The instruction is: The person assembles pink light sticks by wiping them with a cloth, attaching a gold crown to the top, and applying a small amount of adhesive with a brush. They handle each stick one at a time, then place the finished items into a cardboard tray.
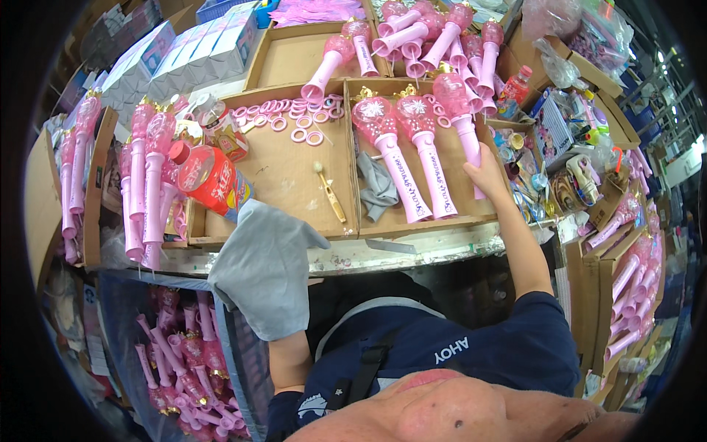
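Right hand (487, 175) stretched forward, arm nearly straight, fingers clasped on the handle of a pink wand (460, 118) lying at the right edge of the right cardboard tray (471, 218) — just beside two more crowned wands (405, 147). Left hand (258, 258) raised near the body, hidden under a grey cloth (266, 274); grip impossible to tell. Open cardboard in the left tray (280, 166) — pink rings (298, 118) at the back, a small brush (329, 193) mid-floor. Worktop (383, 254) edge bare in front.

In the cardboard tray (346, 228) before us we find three wands (420, 147) lying at its right, a folded cloth (377, 188) left of them, rings (294, 118) at its far left, and a bottle (210, 177) just outside its left wall.
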Motion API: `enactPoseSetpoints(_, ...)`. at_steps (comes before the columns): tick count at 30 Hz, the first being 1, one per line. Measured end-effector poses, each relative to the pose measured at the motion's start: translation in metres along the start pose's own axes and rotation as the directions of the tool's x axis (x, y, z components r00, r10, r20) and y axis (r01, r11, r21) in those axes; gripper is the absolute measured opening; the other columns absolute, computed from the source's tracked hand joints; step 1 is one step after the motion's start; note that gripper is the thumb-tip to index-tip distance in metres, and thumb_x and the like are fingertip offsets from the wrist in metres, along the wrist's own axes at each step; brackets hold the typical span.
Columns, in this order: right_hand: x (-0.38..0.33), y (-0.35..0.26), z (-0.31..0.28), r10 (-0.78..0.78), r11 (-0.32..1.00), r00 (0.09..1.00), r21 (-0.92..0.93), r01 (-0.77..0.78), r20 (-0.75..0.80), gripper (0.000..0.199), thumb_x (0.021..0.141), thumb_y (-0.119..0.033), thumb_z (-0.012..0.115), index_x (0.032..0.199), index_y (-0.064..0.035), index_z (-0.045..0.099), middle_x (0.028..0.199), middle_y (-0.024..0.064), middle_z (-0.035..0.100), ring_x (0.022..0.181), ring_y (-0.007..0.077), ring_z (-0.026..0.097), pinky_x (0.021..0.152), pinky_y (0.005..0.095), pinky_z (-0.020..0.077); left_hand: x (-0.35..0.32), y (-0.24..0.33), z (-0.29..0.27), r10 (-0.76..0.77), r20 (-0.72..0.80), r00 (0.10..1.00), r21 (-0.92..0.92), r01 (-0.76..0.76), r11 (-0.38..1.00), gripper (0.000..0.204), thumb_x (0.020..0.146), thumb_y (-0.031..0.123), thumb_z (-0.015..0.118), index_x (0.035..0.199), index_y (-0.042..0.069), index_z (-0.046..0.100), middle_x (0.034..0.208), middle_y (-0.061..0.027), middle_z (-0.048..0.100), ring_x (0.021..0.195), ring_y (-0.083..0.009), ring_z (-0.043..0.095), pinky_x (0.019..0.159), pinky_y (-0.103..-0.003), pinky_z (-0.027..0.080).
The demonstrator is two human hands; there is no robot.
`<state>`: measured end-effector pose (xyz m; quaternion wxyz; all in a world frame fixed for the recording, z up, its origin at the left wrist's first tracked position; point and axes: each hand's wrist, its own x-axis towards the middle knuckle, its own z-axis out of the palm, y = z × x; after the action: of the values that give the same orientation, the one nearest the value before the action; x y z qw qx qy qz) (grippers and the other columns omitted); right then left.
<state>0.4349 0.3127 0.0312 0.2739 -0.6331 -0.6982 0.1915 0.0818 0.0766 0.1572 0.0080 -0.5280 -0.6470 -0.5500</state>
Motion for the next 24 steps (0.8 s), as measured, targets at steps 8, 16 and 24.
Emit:
enactPoseSetpoints(8, -0.009, -0.022, -0.005, 0.070, 0.929, 0.997, -0.364, -0.072, -0.019, 0.064, 0.076, -0.019, 0.061, 0.133, -0.0027, 0.036, 0.121, 0.0237, 0.051, 0.103, 0.0415, 0.059, 0.088, 0.0495, 0.0482, -0.011, -0.005, 0.006, -0.117, -0.015, 0.993, -0.114, 0.115, 0.987, 0.019, 0.078, -0.001, 0.068, 0.096, -0.005, 0.062, 0.091, -0.0071, 0.065, 0.078, -0.0134, 0.061, 0.072, -0.026, 0.050)
enactPoseSetpoints(16, -0.012, -0.018, -0.005, 0.004, 0.851, 0.999, -0.524, -0.031, -0.053, 0.063, 0.078, -0.014, 0.062, 0.133, -0.0001, 0.036, 0.115, 0.0234, 0.053, 0.099, 0.0398, 0.060, 0.083, 0.0478, 0.0510, -0.016, -0.008, 0.001, -0.068, 0.020, 0.998, -0.006, 0.068, 0.998, 0.022, 0.081, -0.001, 0.066, 0.102, -0.008, 0.062, 0.088, -0.0078, 0.068, 0.076, -0.0118, 0.062, 0.074, -0.026, 0.051)
enactPoseSetpoints(24, -0.021, -0.033, -0.005, -0.109, 0.779, 0.987, -0.627, 0.009, -0.120, 0.066, 0.079, -0.019, 0.067, 0.135, -0.0025, 0.037, 0.116, 0.0191, 0.054, 0.112, 0.0360, 0.053, 0.090, 0.0461, 0.0460, -0.012, -0.012, -0.009, -0.121, 0.172, 0.978, -0.348, 0.175, 0.921, 0.020, 0.086, 0.005, 0.062, 0.103, -0.005, 0.062, 0.089, -0.0073, 0.068, 0.077, -0.0151, 0.063, 0.076, -0.028, 0.051)
